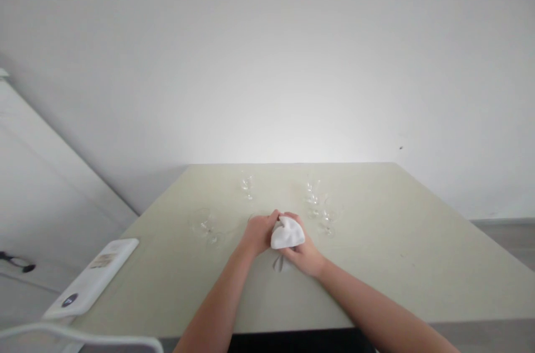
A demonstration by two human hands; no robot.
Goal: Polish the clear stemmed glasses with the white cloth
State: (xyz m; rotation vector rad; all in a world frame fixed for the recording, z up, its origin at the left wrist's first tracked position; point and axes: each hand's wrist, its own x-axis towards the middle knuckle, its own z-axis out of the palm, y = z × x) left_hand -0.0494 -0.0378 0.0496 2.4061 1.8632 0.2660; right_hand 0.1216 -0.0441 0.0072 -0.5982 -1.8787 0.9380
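A bunched white cloth (287, 234) sits between my two hands over the middle of the table. My right hand (308, 253) is closed around the cloth from the right, with its thumb below. From the left, my left hand (259, 233) is curled closed against the cloth; its grip is mostly hidden. A faint curved clear edge, like part of a glass, shows behind its knuckles. Clear stemmed glasses stand around: one glass (207, 225) to the left, another glass (247, 186) farther back, and more on the right, including a near glass (328, 218).
The pale table (376, 264) reaches back to a white wall (292, 63). At its left edge lies a white flat object (94, 278) with a dark round mark. A white curved bar (83, 335) crosses the lower left corner, near a white panel (42, 175).
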